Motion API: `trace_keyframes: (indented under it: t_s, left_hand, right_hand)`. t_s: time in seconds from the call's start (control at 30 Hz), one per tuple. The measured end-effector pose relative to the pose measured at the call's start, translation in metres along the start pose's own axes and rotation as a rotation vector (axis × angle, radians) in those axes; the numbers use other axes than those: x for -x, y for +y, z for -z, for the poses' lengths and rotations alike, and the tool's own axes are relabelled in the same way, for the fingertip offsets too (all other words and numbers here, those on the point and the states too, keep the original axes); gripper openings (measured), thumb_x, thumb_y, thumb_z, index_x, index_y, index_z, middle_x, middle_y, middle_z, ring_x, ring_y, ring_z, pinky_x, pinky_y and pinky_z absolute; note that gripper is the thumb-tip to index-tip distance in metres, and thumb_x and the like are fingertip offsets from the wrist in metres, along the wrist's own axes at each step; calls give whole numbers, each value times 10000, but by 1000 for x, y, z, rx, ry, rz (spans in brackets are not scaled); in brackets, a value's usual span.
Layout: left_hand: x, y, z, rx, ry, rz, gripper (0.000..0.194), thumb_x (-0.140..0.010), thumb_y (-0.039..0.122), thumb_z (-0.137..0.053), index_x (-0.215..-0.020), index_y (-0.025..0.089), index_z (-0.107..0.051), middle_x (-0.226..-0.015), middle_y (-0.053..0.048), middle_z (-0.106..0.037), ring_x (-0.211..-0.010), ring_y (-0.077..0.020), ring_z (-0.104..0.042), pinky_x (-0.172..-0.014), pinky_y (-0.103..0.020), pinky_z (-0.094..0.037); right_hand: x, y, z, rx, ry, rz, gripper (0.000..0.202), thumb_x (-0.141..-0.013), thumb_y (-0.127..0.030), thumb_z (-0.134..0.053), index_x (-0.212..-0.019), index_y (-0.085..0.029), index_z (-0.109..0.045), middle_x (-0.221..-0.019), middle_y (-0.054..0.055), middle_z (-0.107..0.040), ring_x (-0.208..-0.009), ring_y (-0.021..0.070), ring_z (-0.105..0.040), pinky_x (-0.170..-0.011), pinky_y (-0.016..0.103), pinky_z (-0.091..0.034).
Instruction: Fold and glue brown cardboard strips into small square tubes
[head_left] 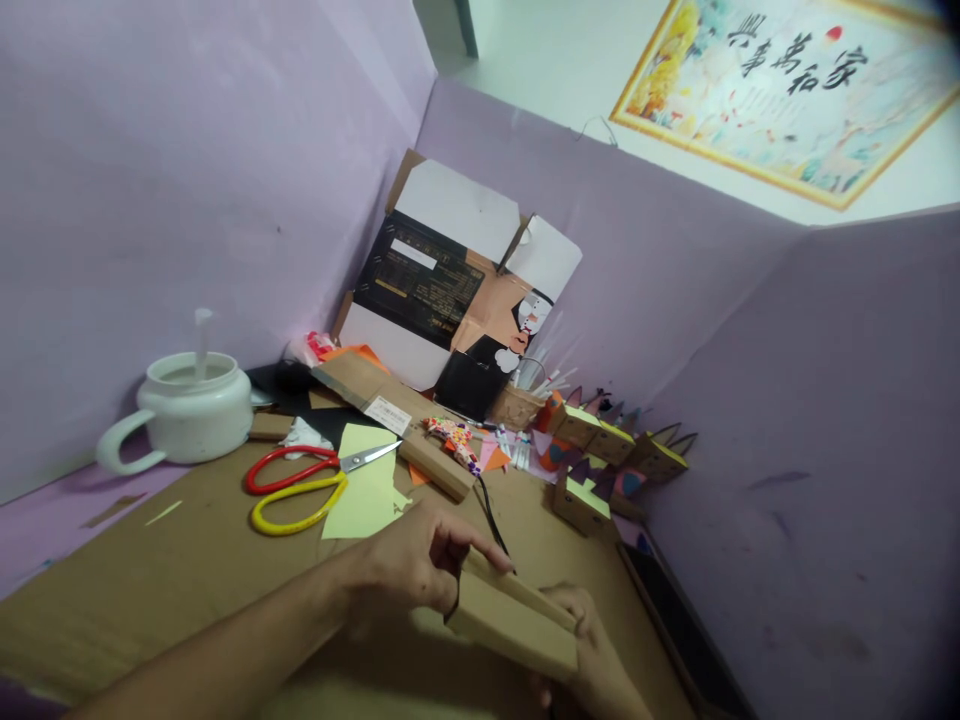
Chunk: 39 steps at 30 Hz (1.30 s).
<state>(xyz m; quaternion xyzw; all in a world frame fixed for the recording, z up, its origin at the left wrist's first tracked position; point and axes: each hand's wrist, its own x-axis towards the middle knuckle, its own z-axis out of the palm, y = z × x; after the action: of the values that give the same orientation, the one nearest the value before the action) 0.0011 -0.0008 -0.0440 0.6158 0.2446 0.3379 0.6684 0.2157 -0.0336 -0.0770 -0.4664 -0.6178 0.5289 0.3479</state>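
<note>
A small brown cardboard box is held between both hands above the table, near the bottom centre. My left hand grips its left end, with the index finger stretched along the top edge and the thumb at the side. My right hand wraps round the right end; part of its fingers is hidden behind the box. Beyond my left hand, scissors with one red and one yellow handle lie with their blades over pale yellow paper.
A white mug stands at the left. Flattened cardboard leans on the back wall. Small decorated boxes sit at the right rear, beside a basket of sticks. A dark tray-like object lies along the right wall.
</note>
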Motion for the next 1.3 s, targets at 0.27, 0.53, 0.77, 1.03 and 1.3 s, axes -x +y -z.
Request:
trace_keyframes:
  t_s: [0.27,0.53,0.77,1.03,1.3]
  left_hand:
    - [-2,-7,-2,156,39,76,383,-482,44,-591,-838,123,-710,-642,-11,-683,-529,-146,-634,-503,-237,-512]
    - [0,3,-10,184,158,147,308,-493,100,-582,-792,108,-655,-515,1,-652,-342,-117,-565,-313,-174,-442]
    - [5,21,-12,44,372,139,398,-517,171,-526,-904,119,-603,-566,25,-623,-323,-76,-480,-313,-193,-414]
    - [9,31,-17,-924,504,-104,433,-613,88,-471,-1022,168,-590,-573,26,-557,-500,-125,-512,-507,-236,-382]
    - [-7,27,-44,-972,316,-21,274,-633,77,-450,-833,203,-589,-588,27,-555,-520,-128,-500,-484,-225,-315]
  right_hand:
    - [3,-5,5,127,-48,92,487,-695,-498,-572,-361,-143,-547,-318,10,-505,-299,79,-433,-330,177,-311]
    - [7,1,4,256,106,293,403,-630,-408,-612,-341,-159,-483,-299,-22,-423,-322,82,-379,-355,200,-258]
    - [-4,-2,17,-3,-103,-27,220,-626,-331,-695,-593,-128,-619,-483,-7,-586,-393,94,-515,-410,189,-389]
    - [-6,-18,12,-84,389,158,374,-641,-446,-719,-865,-164,-618,-818,73,-646,-663,176,-630,-627,304,-519]
    - [3,-26,-23,92,227,407,586,-621,-505,-715,-1131,-254,-569,-1128,90,-524,-929,199,-567,-750,306,-529]
